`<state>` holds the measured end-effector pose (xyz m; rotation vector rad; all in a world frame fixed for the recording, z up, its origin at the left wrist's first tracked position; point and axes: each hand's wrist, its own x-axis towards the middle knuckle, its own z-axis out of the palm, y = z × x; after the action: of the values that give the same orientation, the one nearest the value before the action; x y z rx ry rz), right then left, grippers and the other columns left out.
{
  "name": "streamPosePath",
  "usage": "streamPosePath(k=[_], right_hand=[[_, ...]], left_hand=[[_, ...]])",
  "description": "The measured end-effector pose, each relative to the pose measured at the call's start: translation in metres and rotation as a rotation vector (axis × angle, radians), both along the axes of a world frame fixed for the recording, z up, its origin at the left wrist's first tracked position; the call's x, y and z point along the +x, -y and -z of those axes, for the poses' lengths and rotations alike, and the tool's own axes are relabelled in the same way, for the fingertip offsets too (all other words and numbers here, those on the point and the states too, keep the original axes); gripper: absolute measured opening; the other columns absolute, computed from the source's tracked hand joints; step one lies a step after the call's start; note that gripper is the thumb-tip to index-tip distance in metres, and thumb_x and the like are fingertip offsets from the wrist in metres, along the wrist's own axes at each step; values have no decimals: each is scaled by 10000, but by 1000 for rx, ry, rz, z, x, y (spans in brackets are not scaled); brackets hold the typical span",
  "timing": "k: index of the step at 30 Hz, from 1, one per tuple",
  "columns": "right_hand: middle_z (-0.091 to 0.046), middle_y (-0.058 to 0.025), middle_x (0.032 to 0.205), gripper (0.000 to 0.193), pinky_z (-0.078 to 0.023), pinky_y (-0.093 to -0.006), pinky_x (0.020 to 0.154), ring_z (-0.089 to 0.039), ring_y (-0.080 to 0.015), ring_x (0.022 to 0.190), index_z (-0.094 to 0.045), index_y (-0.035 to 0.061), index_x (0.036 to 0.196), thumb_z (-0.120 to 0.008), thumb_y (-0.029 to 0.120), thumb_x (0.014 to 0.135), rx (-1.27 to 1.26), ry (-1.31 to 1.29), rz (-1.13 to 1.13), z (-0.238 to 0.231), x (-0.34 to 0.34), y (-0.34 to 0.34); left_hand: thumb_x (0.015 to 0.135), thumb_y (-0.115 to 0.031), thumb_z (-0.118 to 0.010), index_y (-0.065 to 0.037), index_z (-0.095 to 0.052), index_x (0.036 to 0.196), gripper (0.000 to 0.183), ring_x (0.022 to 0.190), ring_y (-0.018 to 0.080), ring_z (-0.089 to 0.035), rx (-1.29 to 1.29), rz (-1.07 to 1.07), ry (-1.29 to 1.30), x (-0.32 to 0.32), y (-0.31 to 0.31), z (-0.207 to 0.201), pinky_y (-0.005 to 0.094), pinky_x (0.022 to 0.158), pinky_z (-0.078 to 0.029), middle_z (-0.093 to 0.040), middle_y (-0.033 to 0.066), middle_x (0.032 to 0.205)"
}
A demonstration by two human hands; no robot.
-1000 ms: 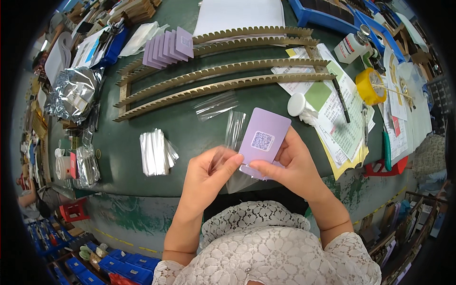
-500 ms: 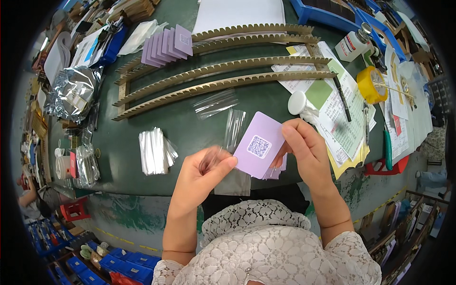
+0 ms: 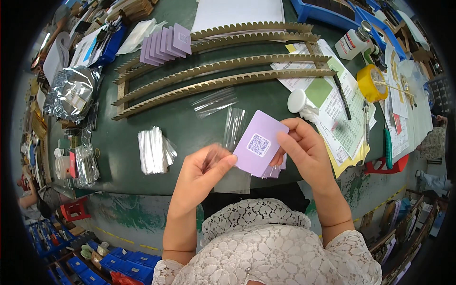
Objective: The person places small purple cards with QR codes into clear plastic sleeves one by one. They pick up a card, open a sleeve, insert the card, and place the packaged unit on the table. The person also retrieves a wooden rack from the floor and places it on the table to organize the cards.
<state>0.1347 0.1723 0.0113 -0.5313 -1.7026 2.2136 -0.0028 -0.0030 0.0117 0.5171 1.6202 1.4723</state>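
Between my two hands a lilac card (image 3: 251, 156) with a printed square code is held up at a tilt. My left hand (image 3: 202, 173) pinches its lower left corner, thumb on top; a clear film or strip bends over its fingers, too blurred to make out. Thumb and fingers of my right hand (image 3: 306, 147) close on the card's upper right edge. Under it, more lilac cards (image 3: 275, 172) lie by the table's near edge, partly hidden. Clear plastic sleeves (image 3: 234, 124) lie just beyond, and a pile of them (image 3: 153, 151) sits left of my left hand.
A notched metal rack (image 3: 223, 78) spans the far side, with several lilac cards (image 3: 166, 45) standing at its left end. To the right are papers (image 3: 339, 114), a black pen (image 3: 342, 97), yellow tape (image 3: 372, 84) and a white bottle (image 3: 352, 45). A silver bag (image 3: 73, 92) lies left.
My right thumb has slid slightly down and left over the card's edge. Otherwise the card and my left hand stay almost in place.
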Motion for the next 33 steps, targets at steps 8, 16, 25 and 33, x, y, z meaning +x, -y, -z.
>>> streamPosePath(k=[8,16,25,33], right_hand=[[-612,-60,828,213,-462,-210,627,-591,-84,704,-487,-24,1099,-548,77,921,-26,30,28,1,4,-2],[-632,-91,890,214,-457,-214,625,-624,-119,757,-463,-14,1097,-548,55,913,59,-29,166,-3,5,-7],[-633,-96,910,231,-468,-214,661,-631,-127,786,-463,-27,1092,-568,33,895,173,-89,159,-10,4,-4],[-613,-57,920,328,-480,-224,725,-596,-95,799,-461,-40,1235,-513,63,928,158,1,3,-8,7,-6]], left_hand=[[839,-112,-674,-1,-653,790,124,579,12,-323,4,-68,-2,1,-3,-1,197,511,-246,-433,-87,622],[789,-97,-718,-8,-703,807,93,598,45,-407,57,8,-239,2,-6,13,195,546,-309,-514,-6,750],[781,-109,-728,-8,-698,784,106,633,53,-413,84,86,-126,3,-9,13,213,559,-316,-499,-11,742],[841,-170,-683,-11,-673,772,174,655,44,-417,45,-7,95,0,-9,11,210,579,-311,-501,-33,709]])
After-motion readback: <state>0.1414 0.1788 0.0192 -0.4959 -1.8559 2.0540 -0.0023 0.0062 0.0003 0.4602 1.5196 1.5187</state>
